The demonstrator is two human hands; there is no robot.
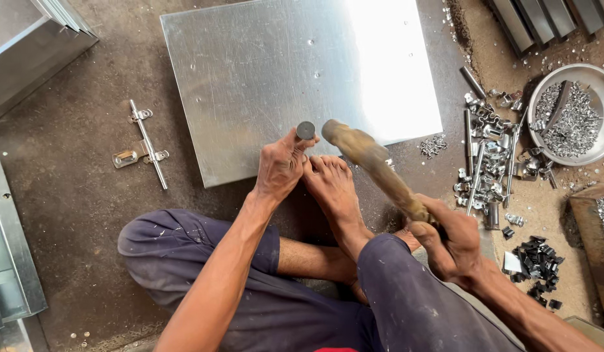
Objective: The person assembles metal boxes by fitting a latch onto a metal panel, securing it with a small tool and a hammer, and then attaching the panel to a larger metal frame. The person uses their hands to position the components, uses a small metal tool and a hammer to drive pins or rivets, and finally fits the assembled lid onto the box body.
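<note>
My left hand [280, 164] grips a short round steel punch [306, 130] and holds it upright on the near edge of a shiny metal sheet [269, 72]. My right hand [450, 239] is closed around the wooden handle of a hammer [374, 164], whose head hangs just right of the punch top. My bare foot [332, 186] rests on the sheet's near edge, beside the left hand.
A metal door bolt latch [144, 139] lies on the floor at left. Loose metal fittings and rods [488, 160] are piled at right, next to a round pan of small screws [571, 116]. Black clips [537, 259] lie near my right hand. Sheet-metal boxes [28, 45] stand at left.
</note>
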